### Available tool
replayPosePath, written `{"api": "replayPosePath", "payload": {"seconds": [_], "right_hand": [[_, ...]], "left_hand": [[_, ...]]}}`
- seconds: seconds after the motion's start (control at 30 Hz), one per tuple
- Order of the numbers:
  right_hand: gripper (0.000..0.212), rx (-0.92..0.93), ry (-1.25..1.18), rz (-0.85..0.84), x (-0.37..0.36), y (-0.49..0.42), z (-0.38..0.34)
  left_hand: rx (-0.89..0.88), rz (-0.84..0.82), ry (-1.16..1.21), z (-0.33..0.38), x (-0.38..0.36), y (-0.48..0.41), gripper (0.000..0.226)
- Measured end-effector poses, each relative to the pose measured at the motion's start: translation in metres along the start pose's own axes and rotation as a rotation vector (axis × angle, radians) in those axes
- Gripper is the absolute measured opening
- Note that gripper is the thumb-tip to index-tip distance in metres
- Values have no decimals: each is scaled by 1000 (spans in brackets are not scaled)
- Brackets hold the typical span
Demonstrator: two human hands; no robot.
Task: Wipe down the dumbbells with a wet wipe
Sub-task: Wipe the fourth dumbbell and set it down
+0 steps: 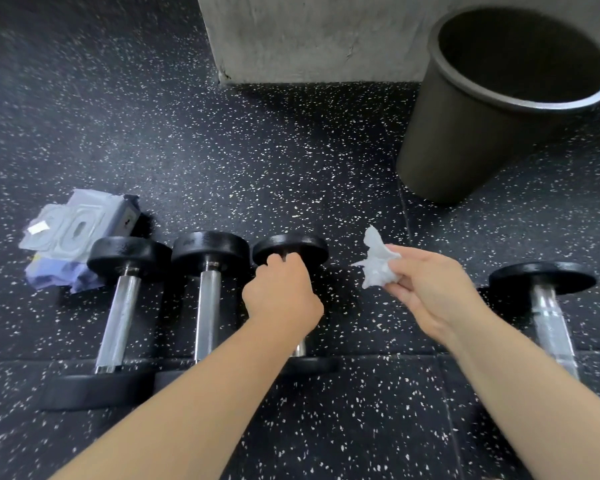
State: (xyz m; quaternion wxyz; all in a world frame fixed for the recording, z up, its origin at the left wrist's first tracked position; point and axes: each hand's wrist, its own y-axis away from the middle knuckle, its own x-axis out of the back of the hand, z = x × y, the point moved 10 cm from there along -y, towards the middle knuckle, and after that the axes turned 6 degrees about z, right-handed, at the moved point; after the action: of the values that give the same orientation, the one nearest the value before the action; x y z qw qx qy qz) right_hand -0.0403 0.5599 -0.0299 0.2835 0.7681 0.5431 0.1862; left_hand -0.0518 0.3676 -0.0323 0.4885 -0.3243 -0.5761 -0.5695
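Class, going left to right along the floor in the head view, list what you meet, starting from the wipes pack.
Wipes pack → first dumbbell → second dumbbell → third dumbbell, gripped by the left hand → crumpled wipe, held in the right hand → fourth dumbbell.

Shiny metal dumbbell handle [120,320], matt floor [257,168]
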Motion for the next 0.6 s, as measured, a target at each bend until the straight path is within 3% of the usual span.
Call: {"api": "replayPosePath", "payload": {"seconds": [0.23,0.4,0.5,0.6], "right_hand": [[12,71,197,144,135,-6,-49],[13,204,709,500,246,-4,-71],[14,209,937,575,263,-11,-63],[18,239,985,646,266,-19,-54]], "left_hand": [[-126,8,150,67,-10,4,37],[-211,-119,334,116,-33,24,42],[-252,-212,410,145,-48,40,39],[-289,-297,490,173,-57,53,38]]}}
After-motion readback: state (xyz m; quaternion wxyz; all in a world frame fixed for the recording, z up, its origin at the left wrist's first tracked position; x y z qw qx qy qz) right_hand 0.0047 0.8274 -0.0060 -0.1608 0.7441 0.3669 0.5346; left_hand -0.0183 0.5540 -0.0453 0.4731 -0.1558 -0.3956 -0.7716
